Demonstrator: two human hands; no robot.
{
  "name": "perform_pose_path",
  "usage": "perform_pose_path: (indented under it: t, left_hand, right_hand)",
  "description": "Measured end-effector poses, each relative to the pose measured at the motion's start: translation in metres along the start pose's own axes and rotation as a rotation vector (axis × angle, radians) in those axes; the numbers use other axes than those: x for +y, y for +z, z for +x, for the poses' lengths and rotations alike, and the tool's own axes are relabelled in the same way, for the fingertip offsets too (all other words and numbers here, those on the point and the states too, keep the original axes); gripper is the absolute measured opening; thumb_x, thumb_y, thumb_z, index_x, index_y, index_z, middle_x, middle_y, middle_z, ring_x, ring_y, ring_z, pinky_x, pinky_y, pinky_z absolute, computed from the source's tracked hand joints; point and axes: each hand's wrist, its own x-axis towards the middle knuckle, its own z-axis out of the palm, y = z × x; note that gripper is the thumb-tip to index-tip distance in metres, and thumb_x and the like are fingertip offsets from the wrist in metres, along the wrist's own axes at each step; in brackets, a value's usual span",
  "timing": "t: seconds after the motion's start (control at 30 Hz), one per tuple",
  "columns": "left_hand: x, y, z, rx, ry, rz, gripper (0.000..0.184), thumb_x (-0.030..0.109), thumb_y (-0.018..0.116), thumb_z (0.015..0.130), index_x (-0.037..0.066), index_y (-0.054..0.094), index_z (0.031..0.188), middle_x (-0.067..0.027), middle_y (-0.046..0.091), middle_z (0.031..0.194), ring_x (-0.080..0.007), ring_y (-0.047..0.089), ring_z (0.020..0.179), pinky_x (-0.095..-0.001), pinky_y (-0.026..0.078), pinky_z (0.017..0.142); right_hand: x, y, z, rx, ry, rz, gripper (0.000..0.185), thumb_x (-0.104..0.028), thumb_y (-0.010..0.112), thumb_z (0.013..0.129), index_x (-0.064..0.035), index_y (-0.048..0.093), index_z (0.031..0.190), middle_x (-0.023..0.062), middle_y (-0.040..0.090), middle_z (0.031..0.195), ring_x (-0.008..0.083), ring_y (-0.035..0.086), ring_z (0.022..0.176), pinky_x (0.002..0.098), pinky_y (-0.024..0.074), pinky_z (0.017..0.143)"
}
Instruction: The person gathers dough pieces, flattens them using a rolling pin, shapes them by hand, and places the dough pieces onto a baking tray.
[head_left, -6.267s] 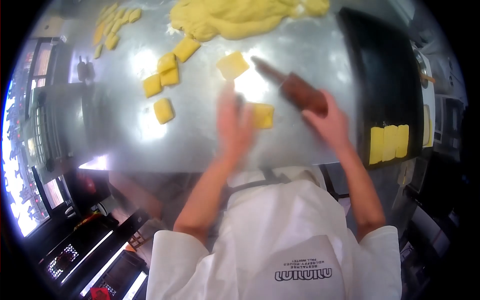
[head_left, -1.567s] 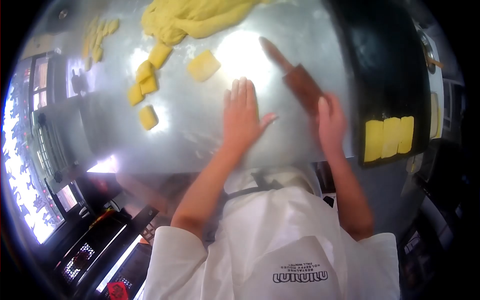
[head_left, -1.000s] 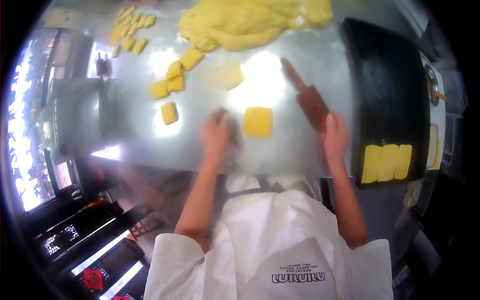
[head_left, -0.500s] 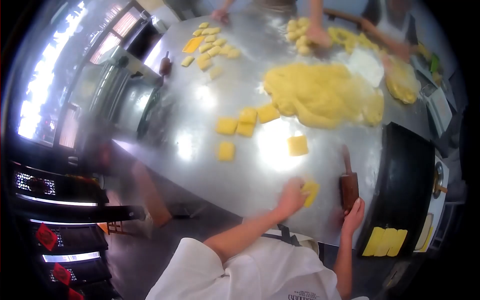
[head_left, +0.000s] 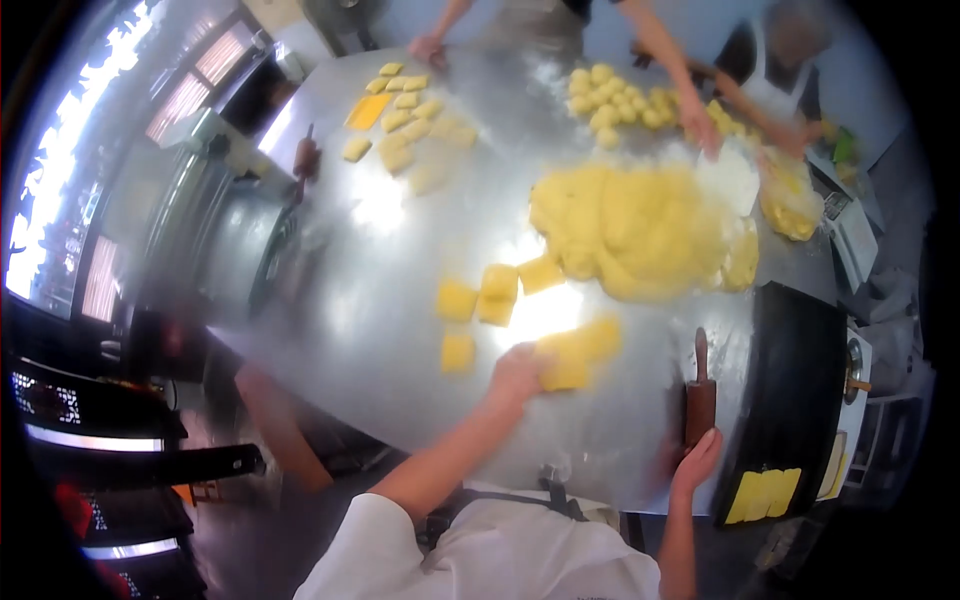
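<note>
The left fingers touch a yellow dough square; the right fingers hold a rolling pin.

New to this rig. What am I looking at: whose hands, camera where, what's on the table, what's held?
No machine here: these are a person's bare hands, seen by one head-worn camera looking forward and down. The right hand holds the near end of a brown rolling pin. The left hand is at a flat yellow dough piece; blur hides whether it grips it. On the metal table lie more dough squares, a large dough mass and dough balls. Other people's hands show at the far side.
</note>
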Motion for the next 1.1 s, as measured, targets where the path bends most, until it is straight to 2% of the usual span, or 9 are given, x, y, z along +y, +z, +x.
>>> perform_pose_path:
  t: [0.03,0.17,0.2,0.27,0.3,0.4,0.67,0.83,1.1]
  left_hand:
    - [0.009,-0.009,0.019,0.009,0.069,-0.013,0.046,0.015,0.072,0.098,-0.003,0.057,0.138,-0.0154,0.07,0.123,-0.0262,0.072,0.108,-0.0391,0.061,0.091]
    - [0.107,-0.009,0.07,-0.055,0.248,0.015,0.044,0.018,0.07,0.097,-0.005,0.057,0.133,-0.0198,0.069,0.119,-0.0317,0.072,0.101,-0.0461,0.065,0.083]
    - [0.138,-0.001,0.085,-0.025,0.204,-0.015,0.026,0.011,0.066,0.102,-0.001,0.061,0.125,-0.0097,0.071,0.109,-0.0195,0.071,0.093,-0.0329,0.06,0.078]
    - [0.2,0.021,0.111,0.029,0.283,0.06,0.019,0.017,0.063,0.104,0.001,0.066,0.114,-0.0031,0.066,0.091,-0.0123,0.058,0.072,-0.0281,0.047,0.058]
    - [0.21,-0.002,0.192,0.086,0.456,0.274,0.023,0.018,0.062,0.105,-0.001,0.065,0.117,-0.0059,0.068,0.095,-0.0139,0.061,0.077,-0.0292,0.053,0.064]
    - [0.27,0.053,0.204,-0.043,0.581,-0.158,0.026,0.017,0.059,0.105,-0.006,0.063,0.117,-0.011,0.069,0.101,-0.0176,0.065,0.083,-0.0298,0.058,0.074]
    - [0.117,0.031,0.096,-0.289,0.283,0.447,0.031,0.019,0.065,0.101,-0.004,0.064,0.121,-0.0111,0.071,0.111,-0.0193,0.068,0.102,-0.0351,0.056,0.094]
    - [0.023,0.021,0.038,-0.39,-0.156,0.381,0.035,0.02,0.063,0.105,-0.002,0.061,0.133,-0.0118,0.073,0.118,-0.0199,0.068,0.112,-0.0353,0.056,0.099]
    - [-0.038,0.014,0.005,-0.505,-0.109,0.711,0.047,0.022,0.063,0.106,-0.003,0.049,0.143,-0.0167,0.062,0.142,-0.0242,0.069,0.117,-0.0371,0.057,0.099]
  right_hand:
    - [0.011,0.008,0.003,0.06,-0.108,-0.098,0.041,-0.037,0.046,0.112,-0.0055,0.062,0.133,0.0186,0.072,0.113,0.0371,0.07,0.088,0.0426,0.0557,0.076]
    - [0.009,0.014,-0.013,0.066,-0.207,-0.175,0.042,-0.033,0.048,0.109,-0.008,0.056,0.142,0.0227,0.073,0.116,0.0451,0.071,0.1,0.0512,0.0547,0.083]
    - [0.009,0.015,-0.014,0.053,-0.219,-0.184,0.042,-0.033,0.048,0.108,-0.0079,0.056,0.142,0.0228,0.073,0.116,0.0453,0.071,0.101,0.0514,0.0547,0.083]
    - [0.007,0.013,-0.016,0.034,-0.242,-0.204,0.043,-0.033,0.05,0.107,-0.0076,0.056,0.141,0.0229,0.072,0.117,0.0457,0.07,0.102,0.0518,0.0546,0.084]
    - [0.007,0.013,-0.016,0.046,-0.238,-0.204,0.043,-0.033,0.05,0.106,-0.0076,0.056,0.141,0.0232,0.072,0.118,0.0459,0.07,0.102,0.0518,0.0546,0.084]
    - [0.008,0.016,-0.02,0.074,-0.216,-0.202,0.044,-0.034,0.049,0.106,-0.0075,0.056,0.141,0.0239,0.071,0.119,0.0463,0.07,0.103,0.0518,0.0545,0.084]
    - [0.02,0.022,-0.019,0.119,-0.186,-0.218,0.048,-0.039,0.044,0.109,-0.0033,0.057,0.14,0.0244,0.071,0.12,0.0463,0.07,0.103,0.0509,0.0549,0.084]
    - [0.026,0.02,-0.018,0.105,-0.239,-0.267,0.044,-0.032,0.044,0.11,-0.0059,0.054,0.145,0.0235,0.07,0.122,0.044,0.071,0.104,0.0495,0.0561,0.085]
    - [0.018,0.021,-0.016,0.099,-0.232,-0.274,0.047,-0.038,0.043,0.109,-0.0058,0.056,0.14,0.0245,0.071,0.116,0.0454,0.071,0.1,0.0509,0.0551,0.082]
